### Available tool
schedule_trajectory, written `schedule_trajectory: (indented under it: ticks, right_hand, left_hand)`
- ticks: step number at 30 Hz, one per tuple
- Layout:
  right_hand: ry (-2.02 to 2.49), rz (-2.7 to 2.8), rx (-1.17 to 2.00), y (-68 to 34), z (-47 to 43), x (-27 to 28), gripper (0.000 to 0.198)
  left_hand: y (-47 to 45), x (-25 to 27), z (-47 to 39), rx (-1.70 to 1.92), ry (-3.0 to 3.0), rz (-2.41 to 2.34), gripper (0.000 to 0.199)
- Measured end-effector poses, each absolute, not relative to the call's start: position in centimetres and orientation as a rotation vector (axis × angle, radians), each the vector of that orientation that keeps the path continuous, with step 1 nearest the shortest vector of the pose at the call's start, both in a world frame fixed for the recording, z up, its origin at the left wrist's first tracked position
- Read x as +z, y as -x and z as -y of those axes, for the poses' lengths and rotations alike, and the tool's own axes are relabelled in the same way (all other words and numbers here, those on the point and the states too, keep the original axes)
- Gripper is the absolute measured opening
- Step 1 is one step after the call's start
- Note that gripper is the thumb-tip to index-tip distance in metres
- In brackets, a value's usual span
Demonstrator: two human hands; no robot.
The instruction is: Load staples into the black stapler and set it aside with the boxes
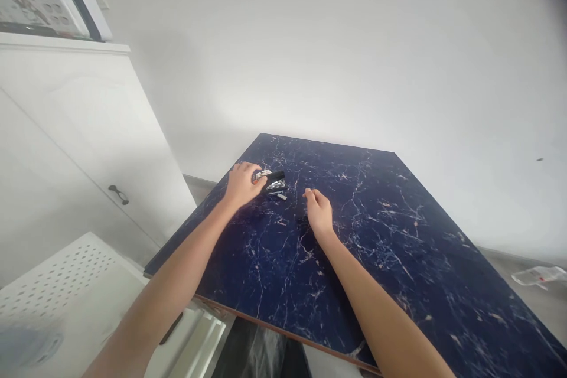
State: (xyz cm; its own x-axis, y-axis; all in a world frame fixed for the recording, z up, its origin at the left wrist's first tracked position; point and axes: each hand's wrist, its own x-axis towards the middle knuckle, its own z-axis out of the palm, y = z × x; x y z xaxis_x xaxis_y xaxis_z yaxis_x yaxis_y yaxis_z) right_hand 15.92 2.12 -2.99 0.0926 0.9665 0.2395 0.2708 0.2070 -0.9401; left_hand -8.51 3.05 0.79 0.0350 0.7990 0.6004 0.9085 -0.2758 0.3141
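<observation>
My left hand [243, 184] is over the left part of the dark blue table, its thumb and fingers closed around the near end of a black stapler [277, 176]. The stapler's jaws point right, and silvery metal shows between its upper and lower arms. Just behind it, close to my fingertips, is a small pale box [263, 173] with printing. A small light strip [282, 196] lies on the table below the stapler's front end. To the right, apart from the stapler, my right hand [319, 210] has its fingers curled into a pinch; whatever may be between them is hidden.
The table [376, 236] has a blue marbled top and stands near a white wall [332, 59]. On the left is a white cabinet [88, 147] with a dark handle. A white perforated surface [57, 277] sits lower left. Clear plastic packaging [538, 275] lies beyond the right edge.
</observation>
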Motion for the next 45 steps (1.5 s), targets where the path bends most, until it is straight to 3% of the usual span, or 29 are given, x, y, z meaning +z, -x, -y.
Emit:
schedule_trajectory:
  ticks: [3, 10, 18, 23, 27, 32, 38, 42, 45]
  right_hand:
    - [1.333, 1.565, 0.710, -16.3, -2.3, -3.0, 0.036]
    - [1.313, 1.755, 0.749, -16.1, -2.1, -3.0, 0.027]
    - [1.343, 1.793, 0.701, -16.2, -2.2, -3.1, 0.021]
    - [1.262, 2.108, 0.368, -15.2, -1.4, -3.3, 0.032]
    - [1.177, 2.324, 0.172, -14.6, -0.8, -3.7, 0.036]
    - [1.142, 2.322, 0.205, -15.0, -1.1, -3.9, 0.033]
    - [1.177, 2.232, 0.397, -15.2, -1.5, -3.4, 0.027]
    - [1.275, 2.027, 0.641, -16.3, -2.0, -2.7, 0.034]
    - [1.298, 1.923, 0.647, -18.2, -2.2, -2.6, 0.035]
  left_hand:
    - [11.4, 0.1, -4.2, -0.868, 2.326, 1.839, 0.054]
    - [10.6, 0.0, -4.4, -0.685, 2.375, 1.889, 0.030]
    - [10.1, -0.3, -4.4, -0.665, 2.379, 1.901, 0.050]
    - [11.4, -1.2, -4.7, -0.739, 2.345, 1.851, 0.074]
    - [11.4, -1.2, -4.8, -0.706, 2.414, 1.805, 0.058]
    - [10.2, -0.5, -4.9, -0.696, 2.367, 1.856, 0.032]
    - [10.0, -0.6, -4.5, -0.805, 2.363, 1.959, 0.031]
    - [9.4, -0.2, -4.1, -0.909, 2.313, 1.931, 0.029]
    - [9.1, 0.2, -4.0, -1.005, 2.216, 1.930, 0.029]
